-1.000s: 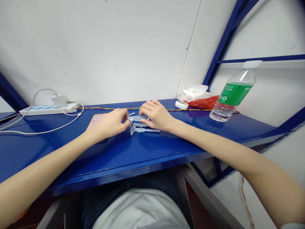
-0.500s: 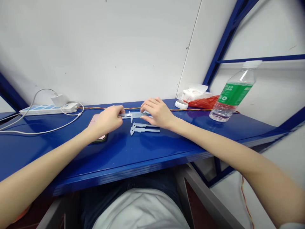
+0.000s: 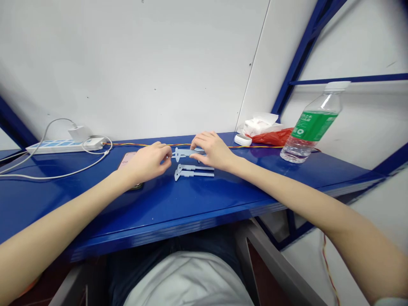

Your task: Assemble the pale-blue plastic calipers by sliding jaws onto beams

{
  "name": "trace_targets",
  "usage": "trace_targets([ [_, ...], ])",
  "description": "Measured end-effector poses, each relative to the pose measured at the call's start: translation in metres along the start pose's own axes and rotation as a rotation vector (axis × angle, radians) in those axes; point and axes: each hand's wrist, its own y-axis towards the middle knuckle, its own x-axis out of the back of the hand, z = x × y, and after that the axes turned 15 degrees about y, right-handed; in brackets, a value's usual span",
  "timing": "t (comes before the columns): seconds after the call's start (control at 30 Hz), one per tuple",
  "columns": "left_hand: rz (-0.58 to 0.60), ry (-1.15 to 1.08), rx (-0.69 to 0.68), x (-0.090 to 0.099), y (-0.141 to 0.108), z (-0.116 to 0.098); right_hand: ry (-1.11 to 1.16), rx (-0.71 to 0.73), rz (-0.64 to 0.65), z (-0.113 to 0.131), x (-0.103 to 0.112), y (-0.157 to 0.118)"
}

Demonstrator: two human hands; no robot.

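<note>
Pale blue plastic calipers popping against glossy deep blue bench top, twisted red-and-yellow wire running along back, bright red bag, vivid green bottle label, white power strip with blue panels, dark blue steel frame

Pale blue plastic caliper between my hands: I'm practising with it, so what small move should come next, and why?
I'd probably slide your right hand slightly rightward along the pale blue plastic caliper: its fingers cover part of the beam, while your left hand sits by the jaw end. Mind the second pale blue plastic caliper lying just nearer you.
</note>
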Motion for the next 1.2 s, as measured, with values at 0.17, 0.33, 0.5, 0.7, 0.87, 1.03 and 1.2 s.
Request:
trace_targets([
  [0.17, 0.076, 0.123, -0.018, -0.013, 0.003, 0.016, 0.106, -0.100, 0.136, -0.007, -0.003, 0.000],
  [0.33, 0.178, 0.161, -0.022, -0.021, 0.004, 0.019, 0.158, -0.113, 0.234, -0.012, -0.004, 0.000],
  [0.5, 0.204, 0.167, -0.059, -0.025, 0.006, 0.026, 0.062, -0.232, 0.288, -0.022, 0.005, -0.001],
  [0.7, 0.188, 0.150, -0.067, -0.030, 0.008, 0.035, 0.043, -0.348, 0.402, -0.023, 0.017, -0.002],
  [0.87, 0.194, 0.105, -0.064, -0.030, 0.009, 0.037, 0.051, -0.374, 0.409, -0.022, 0.018, -0.001],
  [1.03, 0.209, 0.128, -0.065, -0.028, 0.009, 0.037, 0.059, -0.421, 0.413, -0.029, 0.015, -0.002],
  [1.2, 0.234, 0.107, -0.054, -0.025, 0.008, 0.037, 0.099, -0.465, 0.420, -0.034, 0.013, -0.001],
])
